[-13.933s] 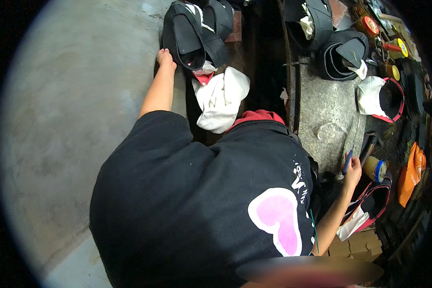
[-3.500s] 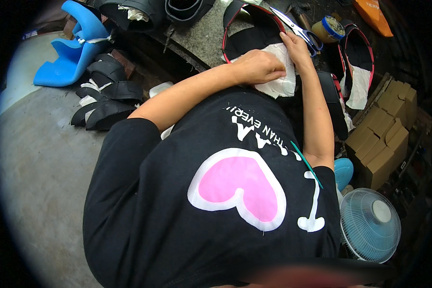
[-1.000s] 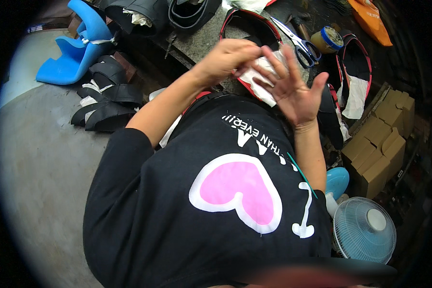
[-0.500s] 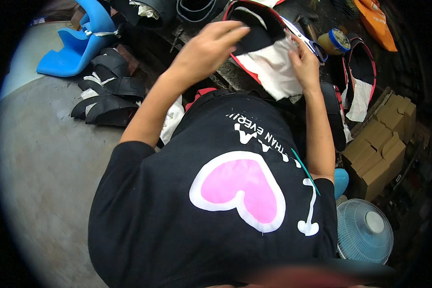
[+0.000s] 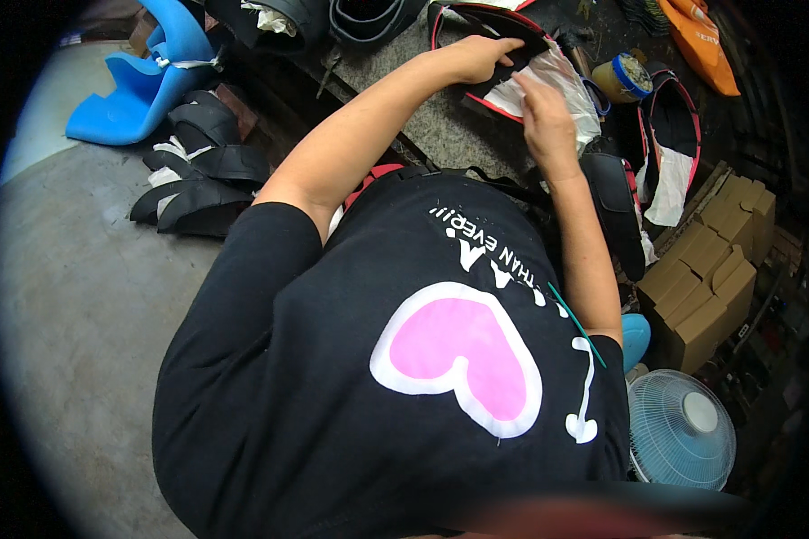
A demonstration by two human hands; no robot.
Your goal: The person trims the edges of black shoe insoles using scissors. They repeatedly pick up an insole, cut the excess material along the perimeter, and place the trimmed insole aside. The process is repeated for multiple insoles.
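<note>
At the top of the view lies a black curved piece with red trim [image 5: 490, 20], and a creased white lining [image 5: 562, 76] spreads from its right side. My left hand [image 5: 478, 59] is over the black piece, its fingers stretched out to the right. My right hand [image 5: 548, 128] rests at the lower edge of the white lining, fingers extended upward and touching it or just above it. Neither hand visibly grips anything. Scissors with blue handles [image 5: 595, 97] lie partly hidden behind the lining.
A jar with a blue rim [image 5: 624, 79] stands right of the lining. Another red-edged black piece [image 5: 679, 112] lies beyond it. Cardboard boxes [image 5: 710, 260] and a fan [image 5: 683, 431] are at right. Black curved pieces [image 5: 202, 175] and a blue sheet [image 5: 130, 99] lie at left.
My left hand has moved right, across the black piece. My right hand has left the lining's upper edge and come down and left; the lining has shifted right and now covers more of the scissors.
</note>
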